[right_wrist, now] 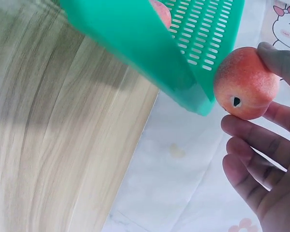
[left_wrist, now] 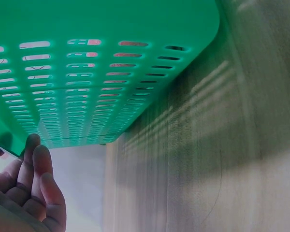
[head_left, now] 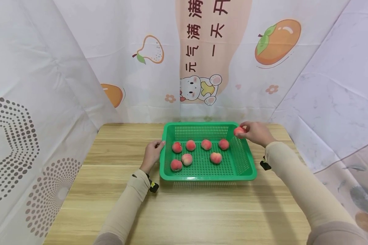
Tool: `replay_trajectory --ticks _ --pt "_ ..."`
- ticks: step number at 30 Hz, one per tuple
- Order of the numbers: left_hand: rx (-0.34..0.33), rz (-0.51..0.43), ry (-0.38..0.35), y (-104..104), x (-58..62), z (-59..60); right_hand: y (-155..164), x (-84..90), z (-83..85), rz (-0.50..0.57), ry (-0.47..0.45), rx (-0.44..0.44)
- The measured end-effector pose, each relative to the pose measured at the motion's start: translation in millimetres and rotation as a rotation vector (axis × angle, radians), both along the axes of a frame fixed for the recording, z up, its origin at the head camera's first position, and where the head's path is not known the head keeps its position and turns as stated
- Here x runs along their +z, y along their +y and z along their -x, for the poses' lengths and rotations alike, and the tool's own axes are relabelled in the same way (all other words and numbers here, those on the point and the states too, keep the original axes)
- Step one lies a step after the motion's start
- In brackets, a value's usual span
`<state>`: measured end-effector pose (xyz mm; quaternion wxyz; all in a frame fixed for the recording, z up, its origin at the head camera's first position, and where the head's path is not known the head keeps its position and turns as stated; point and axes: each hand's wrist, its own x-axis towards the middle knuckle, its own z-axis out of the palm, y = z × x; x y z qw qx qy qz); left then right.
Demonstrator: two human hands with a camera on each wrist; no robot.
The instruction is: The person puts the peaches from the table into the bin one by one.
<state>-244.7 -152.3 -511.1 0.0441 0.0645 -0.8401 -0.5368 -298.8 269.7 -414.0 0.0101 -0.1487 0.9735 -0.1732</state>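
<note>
Right grip [head_left: 257, 132] on peach [right_wrist: 245, 83]

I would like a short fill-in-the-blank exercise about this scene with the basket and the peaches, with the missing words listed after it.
1. The right hand pinches one ____ at the far right corner of the basket.
2. The green basket has ____ peaches lying inside it.
3. The left hand touches the basket's ____ rim.
4. The basket stands on a ____ table.

Missing words: peach; seven; left; wooden

Head overview; wrist close-ups sharing basket [head_left: 207, 177]
</note>
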Motion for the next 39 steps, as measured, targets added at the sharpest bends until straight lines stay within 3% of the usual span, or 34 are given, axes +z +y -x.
replay_trajectory --ticks 15,39 --pt "0.004 -0.003 0.006 0 -0.4 -0.3 -28 -1.0 2.1 -0.037 -0.106 0.065" --pt "-0.02 0.03 -0.03 -1 5.2 0.0 -56 -36.4 1.7 -0.132 -0.267 0.123"
